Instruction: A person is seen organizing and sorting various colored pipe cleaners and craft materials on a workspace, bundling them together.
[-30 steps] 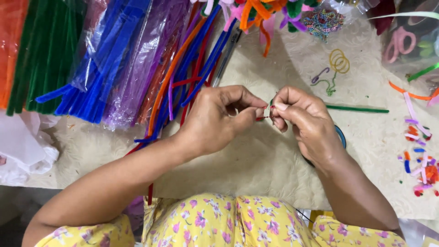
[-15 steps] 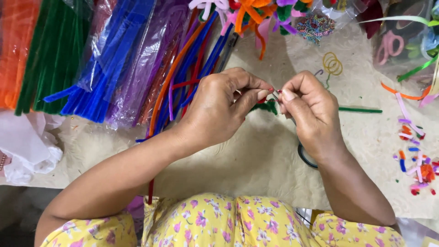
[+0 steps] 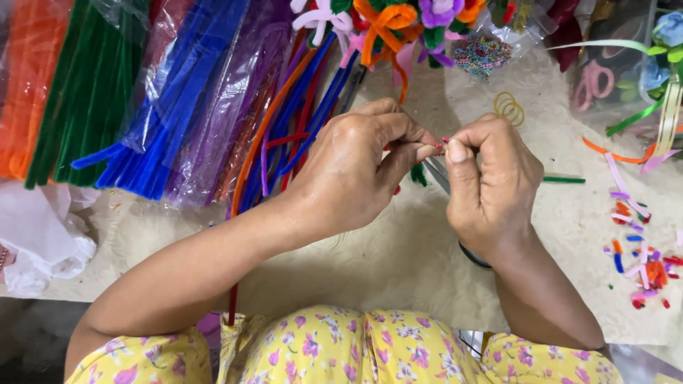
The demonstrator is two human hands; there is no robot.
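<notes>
My left hand (image 3: 356, 167) and my right hand (image 3: 491, 181) meet fingertip to fingertip above a cream mat (image 3: 398, 263). Between the pinched thumbs and forefingers sits a tiny red piece (image 3: 442, 144), mostly hidden by the fingers. A green pipe cleaner (image 3: 562, 180) lies on the mat behind my right hand, and a bit of green shows under my left thumb. Loose red, blue and orange pipe cleaners (image 3: 299, 121) lie just beyond my left hand.
Plastic bags of blue (image 3: 171, 107), green (image 3: 85, 92), orange (image 3: 28, 78) and purple pipe cleaners lie at the back left. Finished pipe-cleaner flowers (image 3: 398, 18) sit at the top. Short cut scraps (image 3: 640, 256) litter the right. White plastic (image 3: 39, 235) lies at the left.
Both hands have stayed pinched together and shifted slightly; the fingers have worked the small red piece, and the view has drifted a little.
</notes>
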